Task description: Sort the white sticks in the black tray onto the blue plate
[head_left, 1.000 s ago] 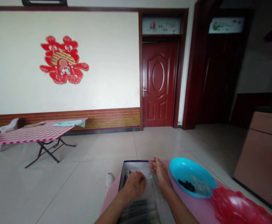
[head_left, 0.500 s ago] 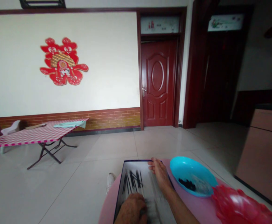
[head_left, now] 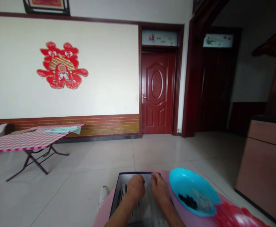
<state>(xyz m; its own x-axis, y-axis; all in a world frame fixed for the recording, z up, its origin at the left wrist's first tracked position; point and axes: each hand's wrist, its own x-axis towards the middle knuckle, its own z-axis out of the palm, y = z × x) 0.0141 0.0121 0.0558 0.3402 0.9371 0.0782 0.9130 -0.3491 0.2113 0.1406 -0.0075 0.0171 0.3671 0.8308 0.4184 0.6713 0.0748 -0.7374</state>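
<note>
A shallow box (head_left: 114, 201) with a white inside and dark rim lies in front of me. Thin black sticks (head_left: 121, 193) lie along its left side, partly covered by my left arm. Pale, clear-looking thin pieces (head_left: 155, 217) lie blurred in the right part. Over the box's far half, my left hand (head_left: 136, 188) has its fingers curled closed; whatever they hold is hidden. Close beside it, my right hand (head_left: 159, 189) is at the far right of the box, fingers bent inward and pressed together, with their contents too small to make out.
Right of the box, a blue basin (head_left: 184, 175) holds small black pieces (head_left: 188, 201) and clear ones. A shiny red object (head_left: 237, 216) adjoins it. All stand on a pink round table (head_left: 104, 214). A checked folding table (head_left: 33, 138) is at left, a cabinet (head_left: 265, 160) at right.
My left hand has moved forward from the near part of the box to its far half, beside the right hand. The right hand's fingers have curled in. The view has tilted up slightly.
</note>
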